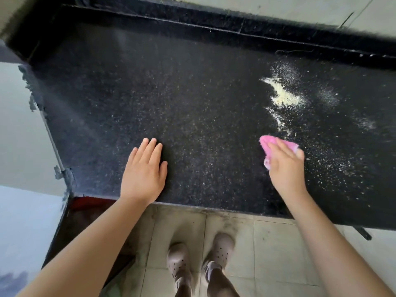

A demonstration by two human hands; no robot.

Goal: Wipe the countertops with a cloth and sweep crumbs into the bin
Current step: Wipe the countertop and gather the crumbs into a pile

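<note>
early stage: right hand (285, 168) presses pink cloth (276, 144) on table (192, 103), crumbs (282, 95) just beyond unswept; left hand (143, 174) flat, empty. bin not visible.

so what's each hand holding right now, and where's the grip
The right hand presses a pink cloth onto the countertop, fingers spread over its near part. The left hand holds nothing; it lies flat on the countertop.

Soft, even daylight, no hard glare.
My right hand (285, 166) smears with motion blur; the speckled black stone countertop (192, 108) shows a pale sheen leftward, and its edges bow from wide-angle distortion.
</note>
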